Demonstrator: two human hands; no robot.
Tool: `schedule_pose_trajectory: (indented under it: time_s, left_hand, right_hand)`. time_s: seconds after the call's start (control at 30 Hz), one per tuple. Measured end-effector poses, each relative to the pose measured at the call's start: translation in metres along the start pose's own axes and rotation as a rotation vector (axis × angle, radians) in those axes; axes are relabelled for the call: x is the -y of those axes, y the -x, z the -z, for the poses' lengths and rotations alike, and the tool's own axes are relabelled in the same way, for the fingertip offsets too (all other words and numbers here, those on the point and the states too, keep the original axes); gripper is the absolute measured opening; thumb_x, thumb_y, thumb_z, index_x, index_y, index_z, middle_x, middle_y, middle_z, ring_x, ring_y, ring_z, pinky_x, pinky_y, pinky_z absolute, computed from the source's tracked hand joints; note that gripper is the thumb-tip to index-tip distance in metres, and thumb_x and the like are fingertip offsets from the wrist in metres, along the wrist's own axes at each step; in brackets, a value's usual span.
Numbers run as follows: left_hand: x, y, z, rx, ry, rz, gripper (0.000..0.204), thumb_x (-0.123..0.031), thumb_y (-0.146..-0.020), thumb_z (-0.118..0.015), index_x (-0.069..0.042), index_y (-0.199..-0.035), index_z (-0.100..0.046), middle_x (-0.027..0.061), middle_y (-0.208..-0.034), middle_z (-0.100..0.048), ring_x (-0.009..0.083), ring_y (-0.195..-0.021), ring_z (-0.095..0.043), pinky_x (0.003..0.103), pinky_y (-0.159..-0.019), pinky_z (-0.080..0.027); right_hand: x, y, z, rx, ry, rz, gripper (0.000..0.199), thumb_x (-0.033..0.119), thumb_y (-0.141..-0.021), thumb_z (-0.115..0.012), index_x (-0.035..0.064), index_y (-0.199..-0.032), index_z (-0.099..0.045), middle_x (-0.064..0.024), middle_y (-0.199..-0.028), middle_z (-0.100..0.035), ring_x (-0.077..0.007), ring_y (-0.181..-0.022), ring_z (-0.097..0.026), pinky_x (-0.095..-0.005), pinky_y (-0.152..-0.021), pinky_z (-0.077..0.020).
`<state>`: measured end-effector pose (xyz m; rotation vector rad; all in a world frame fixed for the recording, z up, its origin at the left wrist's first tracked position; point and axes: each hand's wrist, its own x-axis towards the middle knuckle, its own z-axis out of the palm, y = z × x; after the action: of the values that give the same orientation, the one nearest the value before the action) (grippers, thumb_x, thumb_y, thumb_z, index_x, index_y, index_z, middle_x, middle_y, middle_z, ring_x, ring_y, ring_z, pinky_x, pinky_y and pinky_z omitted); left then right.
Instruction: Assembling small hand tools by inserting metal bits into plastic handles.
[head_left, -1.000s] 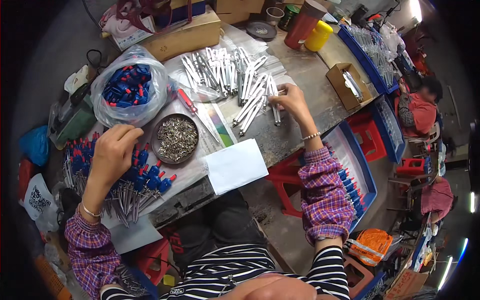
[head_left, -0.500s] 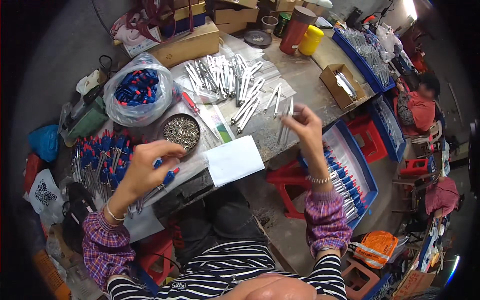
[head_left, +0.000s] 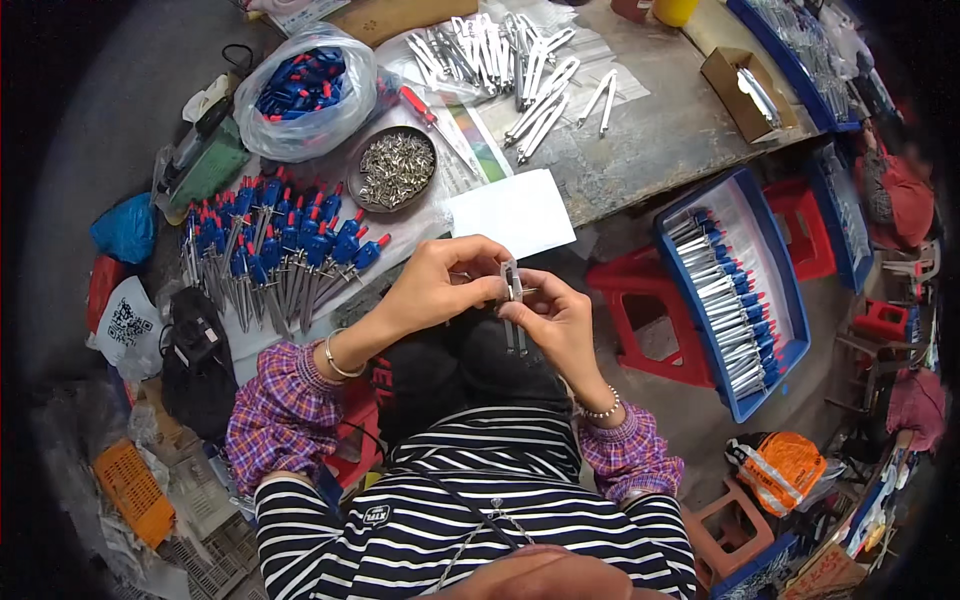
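Above my lap, both hands meet at a two-legged metal piece (head_left: 516,338), which looks like the legs of a drawing compass and hangs with its legs downward. My left hand (head_left: 445,285) pinches it near the upper end, fingers closed. My right hand (head_left: 556,315) grips it from the other side, thumb across the front. A small shiny bit shows between the hands at the joint; its kind is too small to make out. Nearest on the table are a white paper sheet (head_left: 515,212) and a round bowl of small metal fasteners (head_left: 397,168).
Blue-and-red-topped metal pieces (head_left: 270,240) lie heaped left, below a clear bag of blue-red plastic parts (head_left: 305,90). A red screwdriver (head_left: 425,110) and loose metal legs (head_left: 545,95) lie farther back. Right, a blue tray (head_left: 795,335) with finished-looking pieces rests by a red stool (head_left: 650,320).
My right hand has come from the table's right side to above my lap with the metal piece. My left hand has moved right from beside the bowl to meet it. The view has shifted.
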<state>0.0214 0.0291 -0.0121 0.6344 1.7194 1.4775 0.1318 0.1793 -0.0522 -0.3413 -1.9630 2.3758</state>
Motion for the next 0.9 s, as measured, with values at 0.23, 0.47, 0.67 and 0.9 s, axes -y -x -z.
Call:
schedule_pose_trajectory:
  time_s: [0.23, 0.47, 0.67, 0.9]
  left_hand:
    - [0.008, 0.003, -0.002, -0.113, 0.019, 0.020, 0.018, -0.004, -0.078, -0.066, 0.004, -0.094, -0.063, 0.0041, -0.077, -0.064, 0.0067, -0.064, -0.058, 0.020, -0.055, -0.047]
    - [0.010, 0.003, 0.003, -0.109, 0.096, 0.076, 0.015, -0.002, -0.079, -0.066, 0.003, -0.092, -0.062, 0.0029, -0.080, -0.062, 0.0072, -0.066, -0.057, 0.020, -0.059, -0.047]
    - [0.013, 0.002, 0.007, -0.133, 0.145, 0.091, 0.014, -0.002, -0.079, -0.065, 0.003, -0.092, -0.061, 0.0038, -0.079, -0.062, 0.0082, -0.065, -0.057, 0.021, -0.058, -0.047]
    - [0.019, 0.003, 0.006, -0.106, 0.181, 0.090, 0.016, -0.003, -0.082, -0.064, 0.002, -0.096, -0.059, 0.0041, -0.082, -0.061, 0.0084, -0.066, -0.057, 0.021, -0.058, -0.047]
  right_hand:
    - [-0.006, 0.005, -0.007, 0.045, -0.008, -0.025, 0.038, -0.002, -0.080, -0.064, -0.0081, -0.116, -0.052, -0.0106, -0.095, -0.064, -0.0123, -0.086, -0.063, -0.0229, -0.075, -0.0512]
    - [-0.020, 0.009, -0.002, 0.150, -0.221, -0.154, 0.038, 0.000, -0.086, -0.057, -0.0073, -0.123, -0.047, -0.0123, -0.106, -0.062, -0.0146, -0.096, -0.061, -0.0249, -0.083, -0.0485]
    - [-0.029, 0.015, -0.008, 0.147, -0.126, -0.140, 0.029, 0.002, -0.089, -0.055, -0.0056, -0.116, -0.055, -0.0106, -0.101, -0.065, -0.0152, -0.093, -0.062, -0.0259, -0.082, -0.0490]
    - [-0.035, 0.016, -0.017, 0.005, -0.010, 0.004, 0.022, 0.002, -0.085, -0.058, -0.0051, -0.106, -0.062, -0.0099, -0.085, -0.069, -0.0124, -0.076, -0.066, -0.0225, -0.066, -0.0512]
